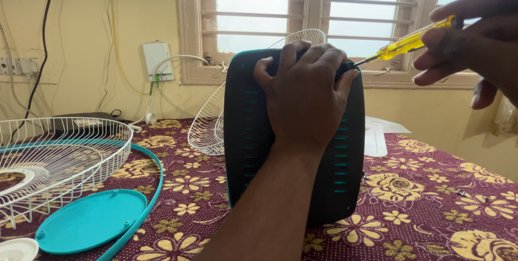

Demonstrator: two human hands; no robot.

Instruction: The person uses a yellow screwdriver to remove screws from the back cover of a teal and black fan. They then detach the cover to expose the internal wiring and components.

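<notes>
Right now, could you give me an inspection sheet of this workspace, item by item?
Surface: maroon cloth with yellow flowers covers the table.
Job's things: black fan housing with teal vent slots stands upright; yellow-handled screwdriver has its tip at the housing's top edge.
Clutter: white wire fan guard with teal rim at left; second wire guard behind the housing; round teal cover; white part at right.
Hands: left hand grips the housing's top; right hand holds the screwdriver.
Cables: black cable and yellow cable run down the wall.
Surroundings: yellow wall, barred window, white wall box.
</notes>
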